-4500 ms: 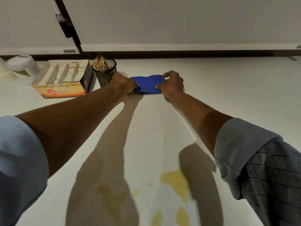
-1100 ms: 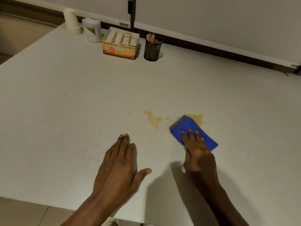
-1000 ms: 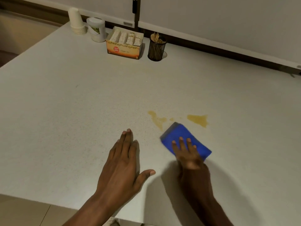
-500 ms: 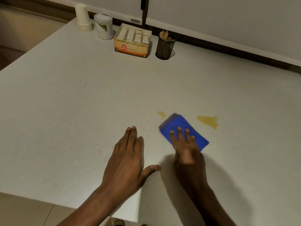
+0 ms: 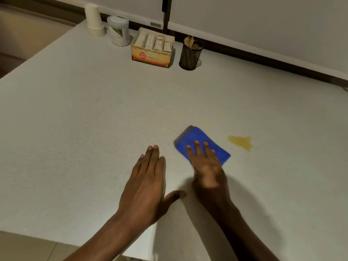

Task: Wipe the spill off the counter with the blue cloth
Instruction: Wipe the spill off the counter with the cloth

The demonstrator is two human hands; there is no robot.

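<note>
Blue cloth (image 5: 195,139) flat on the counter (image 5: 75,119), folded into a slanted rectangle, and the right hand (image 5: 206,164) is pressed on top of it, fingers (image 5: 196,147) stretched out straight and spread across the fabric, palm down, not gripping anything, just pinning the cloth to the surface. The hand looks a touch blurred. Just to the right of the cloth, apart from it, sits a yellowish spill (image 5: 241,142), one small patch with a ragged edge. Left hand (image 5: 146,185) lies open and flat on the bare counter beside the cloth, fingers together, thumb splayed toward the right wrist, holding nothing. Far back along the wall: a black mesh cup (image 5: 190,55) of sticks, an orange box (image 5: 152,48) of sachets, a white jar (image 5: 118,32), and a stack of paper cups (image 5: 95,20).
</note>
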